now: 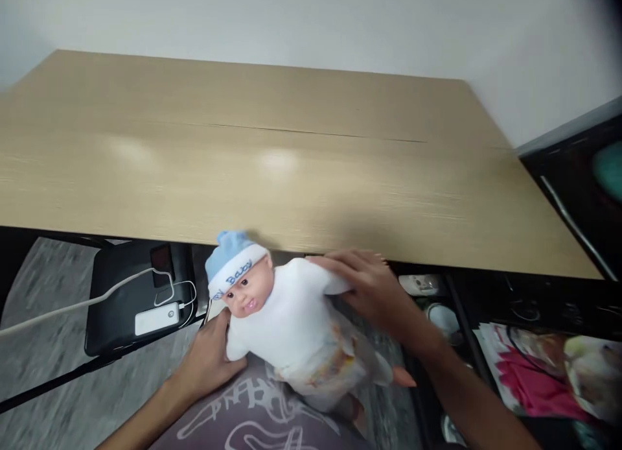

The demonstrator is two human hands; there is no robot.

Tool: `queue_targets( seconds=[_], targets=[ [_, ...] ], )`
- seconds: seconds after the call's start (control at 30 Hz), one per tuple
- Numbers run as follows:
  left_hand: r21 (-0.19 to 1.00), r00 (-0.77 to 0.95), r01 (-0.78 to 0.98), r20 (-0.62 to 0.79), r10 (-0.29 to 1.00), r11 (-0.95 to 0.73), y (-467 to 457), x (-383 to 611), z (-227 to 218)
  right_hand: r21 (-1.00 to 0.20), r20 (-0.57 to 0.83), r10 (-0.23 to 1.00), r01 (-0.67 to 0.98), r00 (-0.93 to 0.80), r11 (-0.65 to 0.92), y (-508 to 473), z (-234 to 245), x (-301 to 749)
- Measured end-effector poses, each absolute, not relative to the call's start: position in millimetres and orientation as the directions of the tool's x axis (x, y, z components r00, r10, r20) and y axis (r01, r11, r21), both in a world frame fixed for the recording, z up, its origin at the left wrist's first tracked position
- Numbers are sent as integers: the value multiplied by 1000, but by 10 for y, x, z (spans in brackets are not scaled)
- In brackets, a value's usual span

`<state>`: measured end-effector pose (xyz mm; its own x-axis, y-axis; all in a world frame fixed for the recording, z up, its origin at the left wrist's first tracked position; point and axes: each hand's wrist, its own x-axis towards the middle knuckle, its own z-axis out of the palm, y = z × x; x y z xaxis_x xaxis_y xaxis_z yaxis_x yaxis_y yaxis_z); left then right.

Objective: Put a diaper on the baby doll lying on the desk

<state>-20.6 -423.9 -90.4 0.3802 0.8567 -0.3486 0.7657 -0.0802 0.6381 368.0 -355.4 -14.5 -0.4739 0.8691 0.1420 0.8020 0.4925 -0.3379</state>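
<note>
A baby doll (291, 320) in a white top, patterned diaper-like bottoms and a blue-and-white knit hat (236, 265) lies tilted over my lap, face up, its head toward the left. My left hand (210, 349) grips the doll's sleeve and arm on the near side, below its head. At the far side, my right hand (362, 278) has its fingers over the other sleeve. One foot of the doll sticks out below my right forearm.
A light wooden table (272, 177) spans the view ahead, its front edge just beyond the doll. On a black seat (116, 288) at left lie a white power bank (157, 319), a phone (162, 265) and a cable. Open shelves at right hold a pink cloth (534, 385) and jars.
</note>
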Motion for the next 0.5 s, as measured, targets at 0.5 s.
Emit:
queue_targets(
  seconds=[0.5],
  targets=[
    [511,309,843,-200,930,-170,-4353,-484,-1291,-785,-52,971,611,-232,104,-3834,-1589,3358]
  ],
)
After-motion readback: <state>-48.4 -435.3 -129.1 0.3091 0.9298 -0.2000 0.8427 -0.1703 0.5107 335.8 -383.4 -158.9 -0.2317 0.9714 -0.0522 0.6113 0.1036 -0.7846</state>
